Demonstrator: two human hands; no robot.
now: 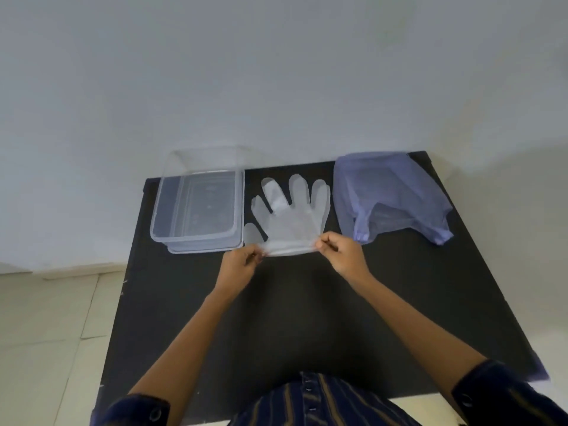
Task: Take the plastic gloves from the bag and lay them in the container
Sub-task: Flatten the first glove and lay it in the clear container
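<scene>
A clear plastic glove (pixel 292 216) lies spread flat on the black table (pixel 307 318), fingers pointing away from me. My left hand (pixel 241 264) pinches the left corner of its cuff and my right hand (pixel 339 252) pinches the right corner, stretching the cuff between them. The clear rectangular container (pixel 196 238) stands to the left of the glove and looks empty. A pale blue plastic bag (pixel 390 195) lies crumpled to the right of the glove; what it holds cannot be made out.
The container rests on what looks like its clear lid (pixel 203 249). The table's far edge meets a white wall (pixel 276 72). A pale tiled floor (pixel 46 333) shows past the table's left edge.
</scene>
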